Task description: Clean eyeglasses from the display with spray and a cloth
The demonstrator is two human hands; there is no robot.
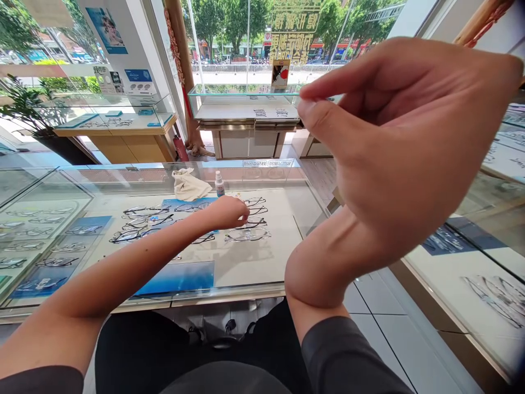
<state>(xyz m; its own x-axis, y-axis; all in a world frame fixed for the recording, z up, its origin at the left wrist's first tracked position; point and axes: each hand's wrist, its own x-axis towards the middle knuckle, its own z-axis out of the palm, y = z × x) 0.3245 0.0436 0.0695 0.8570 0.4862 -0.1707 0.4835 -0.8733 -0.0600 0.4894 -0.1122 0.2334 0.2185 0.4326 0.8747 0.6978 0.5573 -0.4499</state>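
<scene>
My left hand (227, 212) reaches into the glass display case (283, 284), its fingers curled on a pair of eyeglasses (256, 211) in the right-hand column of frames. More eyeglasses (139, 221) lie in rows on the white and blue tray beneath my forearm. My right hand (394, 142) is raised close to the camera. Its thumb and forefinger are pinched together at the tips, and whatever they hold is too thin to make out.
A crumpled cloth (188, 185) and a small spray bottle (220, 184) sit at the case's far edge. Other glass counters with eyeglasses stand to the left (36, 241), right (488, 284) and behind (246, 109). Tiled floor runs between them.
</scene>
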